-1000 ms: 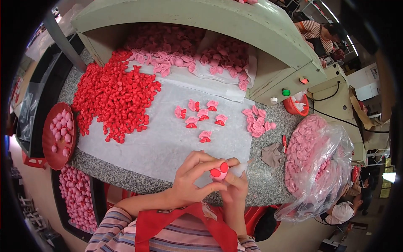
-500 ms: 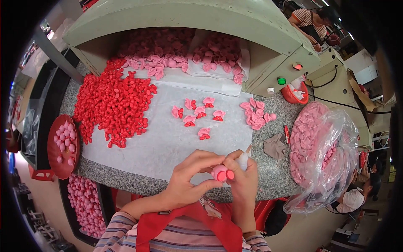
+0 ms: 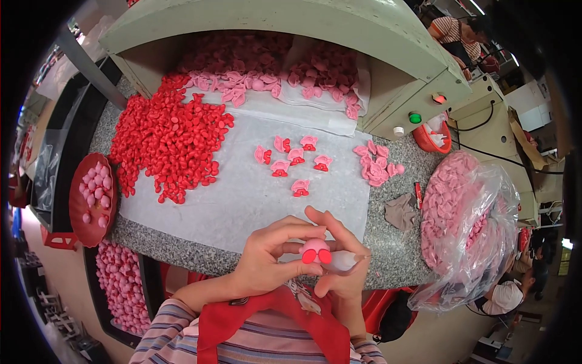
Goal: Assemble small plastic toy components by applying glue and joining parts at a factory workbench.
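Note:
Between the thumb and fingers of my left hand (image 3: pixel 262 255) is a small round pink toy figure (image 3: pixel 314 247) with two red feet facing up. My right hand (image 3: pixel 350 285) is close beside it, cradling a translucent white squeeze bottle (image 3: pixel 343 262) whose thin tip points right. Its index finger stretches up beyond the figure. On the white paper sheet (image 3: pixel 224 212) past my hands lie several pink half-shells with red feet attached, one of them the nearest shell (image 3: pixel 300 187). Farther left on the sheet spreads a large heap of red feet pieces (image 3: pixel 167 142).
Loose pink shells (image 3: pixel 376 164) lie right of the sheet, near a grey cloth (image 3: pixel 401 211) and a red basket (image 3: pixel 431 141). A plastic bag of pink parts (image 3: pixel 451 212) sits at the right. At left stand a red dish (image 3: pixel 79 209) and a black bin of pink pieces. A green machine (image 3: pixel 267 21) spans the back.
My right hand has loosened and its fingers have spread, with the bottle tilting from upright to lying sideways. The figure has turned slightly in my left hand. The whole view has shifted a little.

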Demonstrator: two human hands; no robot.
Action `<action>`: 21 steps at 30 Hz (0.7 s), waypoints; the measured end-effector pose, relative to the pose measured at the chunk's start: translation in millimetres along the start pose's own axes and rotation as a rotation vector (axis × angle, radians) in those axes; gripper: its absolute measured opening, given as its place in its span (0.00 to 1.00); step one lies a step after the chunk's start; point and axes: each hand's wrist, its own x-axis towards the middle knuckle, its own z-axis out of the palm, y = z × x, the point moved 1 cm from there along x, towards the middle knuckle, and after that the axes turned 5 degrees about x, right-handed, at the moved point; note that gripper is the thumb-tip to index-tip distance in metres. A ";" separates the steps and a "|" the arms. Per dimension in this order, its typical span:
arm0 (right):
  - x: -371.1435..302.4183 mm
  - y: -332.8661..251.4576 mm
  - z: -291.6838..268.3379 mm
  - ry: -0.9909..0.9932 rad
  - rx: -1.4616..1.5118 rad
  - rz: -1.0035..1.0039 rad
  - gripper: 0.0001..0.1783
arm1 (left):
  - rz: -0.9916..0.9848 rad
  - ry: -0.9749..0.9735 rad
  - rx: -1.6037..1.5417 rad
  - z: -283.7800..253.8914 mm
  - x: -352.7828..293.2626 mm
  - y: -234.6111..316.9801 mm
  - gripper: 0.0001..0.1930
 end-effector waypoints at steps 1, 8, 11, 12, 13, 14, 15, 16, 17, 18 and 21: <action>0.9 -0.1 3.5 -0.002 0.001 0.004 0.48 | 0.044 0.009 0.092 -0.5 0.0 0.7 0.18; 6.7 7.7 -3.3 -0.117 -0.250 -0.119 0.43 | 0.375 0.086 0.604 0.5 1.2 -0.5 0.16; 6.1 9.2 -3.0 -0.126 -0.305 -0.137 0.40 | 0.402 0.137 0.610 -0.1 1.3 -4.7 0.15; 5.3 9.5 -2.4 -0.105 -0.304 -0.131 0.37 | 0.408 0.142 0.606 -0.3 0.3 -5.6 0.14; 5.4 9.3 -2.5 -0.103 -0.304 -0.132 0.37 | 0.414 0.147 0.602 -0.4 -0.3 -6.5 0.14; 5.7 9.1 -2.7 -0.109 -0.321 -0.143 0.37 | 0.414 0.144 0.602 -0.3 -0.3 -7.4 0.14; 6.0 9.0 -2.5 -0.117 -0.337 -0.153 0.37 | 0.424 0.158 0.589 -0.6 -0.5 -7.8 0.14; 5.9 9.1 -2.3 -0.117 -0.336 -0.154 0.37 | 0.433 0.171 0.577 -0.8 -0.7 -8.2 0.14; 5.6 9.2 -1.9 -0.109 -0.338 -0.154 0.37 | 0.433 0.171 0.578 -0.9 -1.1 -8.7 0.14; 5.6 9.2 -1.7 -0.102 -0.340 -0.153 0.36 | 0.433 0.171 0.574 -1.2 -1.2 -9.2 0.13; 5.2 8.9 -0.8 -0.083 -0.348 -0.146 0.36 | 0.433 0.171 0.550 -1.8 -1.2 -11.4 0.13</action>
